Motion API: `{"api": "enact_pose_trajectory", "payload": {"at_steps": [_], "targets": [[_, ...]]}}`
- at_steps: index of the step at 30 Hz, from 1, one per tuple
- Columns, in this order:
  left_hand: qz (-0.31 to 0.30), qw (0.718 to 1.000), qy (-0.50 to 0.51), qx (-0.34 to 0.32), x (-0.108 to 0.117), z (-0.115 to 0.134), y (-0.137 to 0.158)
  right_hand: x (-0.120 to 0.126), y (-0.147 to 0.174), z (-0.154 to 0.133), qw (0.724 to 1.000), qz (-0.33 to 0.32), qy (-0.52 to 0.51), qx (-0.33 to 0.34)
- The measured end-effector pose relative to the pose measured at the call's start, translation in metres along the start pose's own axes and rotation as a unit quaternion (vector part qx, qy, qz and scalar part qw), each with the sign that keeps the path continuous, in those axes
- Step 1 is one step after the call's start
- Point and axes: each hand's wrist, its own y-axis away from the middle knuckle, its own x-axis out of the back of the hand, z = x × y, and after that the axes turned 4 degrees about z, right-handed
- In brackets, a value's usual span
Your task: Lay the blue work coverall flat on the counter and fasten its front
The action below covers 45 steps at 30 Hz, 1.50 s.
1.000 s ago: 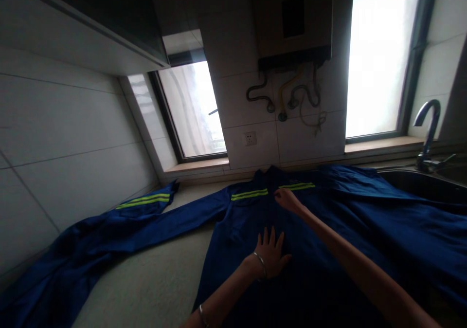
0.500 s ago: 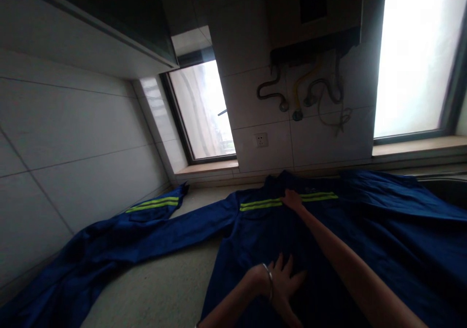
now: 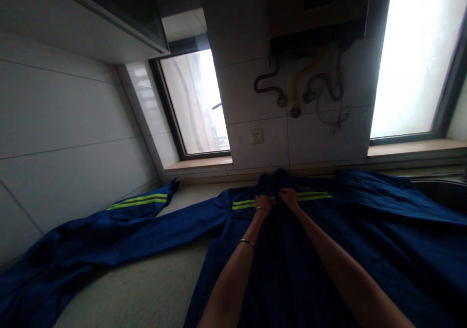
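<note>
I work through one camera, worn on the person's head, above the near side of the counter (image 3: 146, 279). It faces forward and down, toward the tiled wall (image 3: 251, 157) behind. Both forearms enter from the bottom edge and reach away from me, so the left hand (image 3: 263, 203) and right hand (image 3: 289, 199) sit farther off, just below mid-view. The blue jacket (image 3: 284, 250) comes closest at the bottom, cut by that edge. My view is wide: it takes in a cabinet's underside (image 3: 91, 26) at upper left and two windows, the right window (image 3: 416, 65) cropped.
</note>
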Motion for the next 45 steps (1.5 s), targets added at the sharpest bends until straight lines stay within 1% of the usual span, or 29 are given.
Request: {"api": "enact_pose_trajectory", "payload": {"at_steps": [3,5,12,17,21,25,30,34,39,45], "targets": [[0.018,0.998,-0.002,0.054,-0.019,0.002,-0.011,-0.005,0.001,-0.005,1.0,0.01,-0.004,0.018],[0.031,0.997,0.0,0.067,-0.028,0.004,-0.019,-0.008,0.002,-0.008,1.0,0.012,-0.003,0.025],[0.062,0.997,0.01,0.053,-0.046,0.004,-0.043,-0.01,0.005,-0.006,0.999,0.011,-0.017,0.049],[0.089,0.992,0.01,0.084,-0.058,0.002,-0.051,-0.012,0.002,-0.004,0.998,0.027,-0.031,0.041],[0.1,0.993,0.014,0.069,-0.061,0.005,-0.056,-0.017,-0.001,-0.003,0.998,0.042,-0.044,0.03],[0.116,0.99,0.035,0.067,-0.062,0.007,-0.059,-0.021,-0.002,-0.001,0.996,0.05,-0.059,0.036],[0.135,0.983,0.091,0.086,-0.066,0.002,-0.063,-0.023,-0.005,0.002,0.994,0.053,-0.08,0.045],[0.128,0.972,0.167,0.106,-0.068,-0.004,-0.07,-0.023,-0.007,0.004,0.993,0.057,-0.096,0.046],[0.122,0.95,0.271,0.095,-0.07,-0.009,-0.081,-0.021,-0.008,0.005,0.991,0.069,-0.106,0.04],[0.141,0.92,0.354,0.093,-0.073,-0.014,-0.09,-0.018,-0.007,0.005,0.99,0.068,-0.115,0.041]]}}
